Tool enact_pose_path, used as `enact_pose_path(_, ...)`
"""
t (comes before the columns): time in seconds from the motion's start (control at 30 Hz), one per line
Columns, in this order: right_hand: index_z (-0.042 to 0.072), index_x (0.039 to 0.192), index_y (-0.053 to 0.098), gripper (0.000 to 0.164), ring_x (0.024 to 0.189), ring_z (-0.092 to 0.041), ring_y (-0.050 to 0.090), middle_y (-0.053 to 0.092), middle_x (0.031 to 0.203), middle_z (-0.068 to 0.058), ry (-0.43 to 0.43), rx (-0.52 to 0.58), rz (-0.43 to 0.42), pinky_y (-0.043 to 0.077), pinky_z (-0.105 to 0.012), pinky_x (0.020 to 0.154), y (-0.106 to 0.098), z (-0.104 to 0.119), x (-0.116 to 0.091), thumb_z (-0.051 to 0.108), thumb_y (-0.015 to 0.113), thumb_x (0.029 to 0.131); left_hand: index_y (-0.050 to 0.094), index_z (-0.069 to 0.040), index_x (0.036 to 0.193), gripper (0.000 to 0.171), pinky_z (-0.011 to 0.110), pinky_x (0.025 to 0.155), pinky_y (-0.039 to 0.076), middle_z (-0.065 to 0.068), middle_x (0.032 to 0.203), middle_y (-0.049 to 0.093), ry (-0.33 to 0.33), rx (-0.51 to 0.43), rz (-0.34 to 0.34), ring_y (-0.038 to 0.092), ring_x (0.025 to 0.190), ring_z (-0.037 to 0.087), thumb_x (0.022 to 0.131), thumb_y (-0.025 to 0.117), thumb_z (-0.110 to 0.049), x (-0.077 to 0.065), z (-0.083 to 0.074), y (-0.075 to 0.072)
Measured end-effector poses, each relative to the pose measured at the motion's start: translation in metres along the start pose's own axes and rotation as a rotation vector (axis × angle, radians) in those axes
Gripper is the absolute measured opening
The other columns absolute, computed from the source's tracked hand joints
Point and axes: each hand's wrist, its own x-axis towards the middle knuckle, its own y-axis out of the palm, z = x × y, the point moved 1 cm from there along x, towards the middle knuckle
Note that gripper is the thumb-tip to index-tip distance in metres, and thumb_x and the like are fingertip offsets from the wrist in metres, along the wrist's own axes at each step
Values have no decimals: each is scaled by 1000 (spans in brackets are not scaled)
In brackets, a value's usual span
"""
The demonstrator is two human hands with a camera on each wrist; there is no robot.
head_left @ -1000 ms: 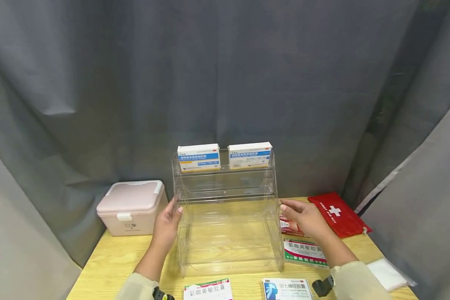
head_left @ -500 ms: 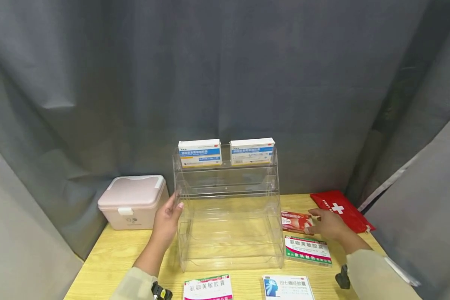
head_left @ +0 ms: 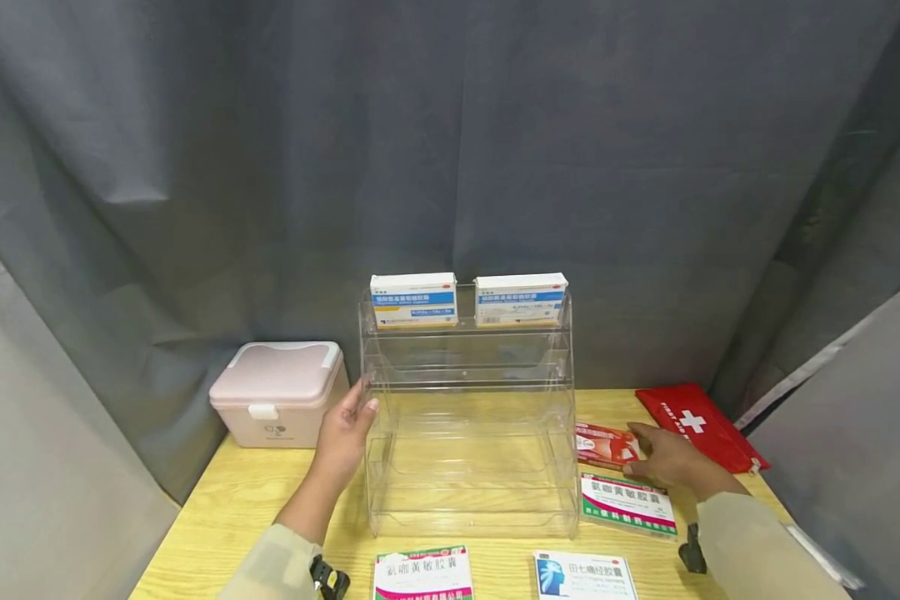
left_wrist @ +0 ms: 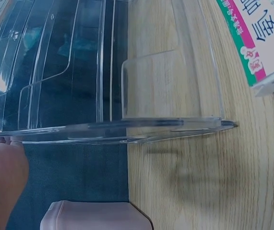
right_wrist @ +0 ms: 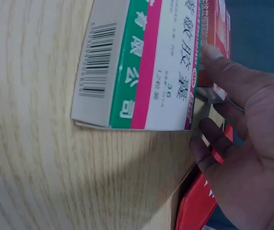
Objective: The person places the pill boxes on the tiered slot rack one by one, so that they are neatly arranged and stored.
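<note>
A clear tiered display rack (head_left: 468, 496) stands mid-table with two blue-and-white medicine boxes (head_left: 414, 302) on its top tier. My left hand (head_left: 343, 433) holds the rack's left side, thumb toward the front; in the left wrist view its fingertips are partly hidden at the panel. To the rack's right, my right hand (head_left: 671, 458) grips the right end of a red medicine box (head_left: 603, 444) lying on the table. The right wrist view shows the thumb at the red box's edge. Just in front lies a green-and-pink medicine box (right_wrist: 170, 72), which hides much of the red one there.
Another green-and-pink box (head_left: 423, 575) and a white-and-blue box (head_left: 588, 577) lie along the front. A pink lidded case (head_left: 281, 400) stands left of the rack. Behind the right hand lies a red first aid pouch (head_left: 693, 425). Grey curtains (head_left: 450, 150) surround the table.
My right hand has left the rack's right side and moved right to the red medicine box, which it now grips. My left hand stays at the rack. The head view has shifted slightly.
</note>
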Motion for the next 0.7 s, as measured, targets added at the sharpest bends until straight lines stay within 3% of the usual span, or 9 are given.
enact_pose_path(0.13,-5,164,36,123,131,-55,55,52,154,-37,9,-19,-30,61,-69,102,0,-3,1,50,99,73,42,-15,168,57,47,134,30,13,175,38,3,-8,-5,35,163,36,114,59,-19,0,-1,1)
enact_pose_path(0.23,-7,153,49,113,118,-45,63,65,139,-31,-4,-52,-75,63,-66,99,0,-7,0,50,101,70,41,-14,169,57,48,134,31,14,175,37,5,-10,-1,35,163,37,114,58,-18,-1,-2,1)
enact_pose_path(0.37,-10,138,58,101,107,-38,67,71,122,-24,-8,-78,-131,65,-63,94,-2,-12,-6,48,103,68,40,-15,169,58,49,134,32,14,175,37,-2,4,1,36,163,38,114,59,-20,-1,-2,2)
enact_pose_path(0.57,-11,145,50,105,116,-51,62,64,135,-35,35,-65,-199,61,-72,98,-4,-19,-16,44,101,71,40,-17,170,59,48,134,32,12,176,37,-8,12,6,36,163,37,114,59,-23,0,-2,2)
enact_pose_path(0.7,-10,148,49,91,120,-53,60,62,138,-36,36,-47,-230,59,-73,100,-8,-22,-21,38,94,84,39,-17,170,59,50,134,33,12,176,36,-16,15,2,36,163,38,115,58,-22,-1,-2,2)
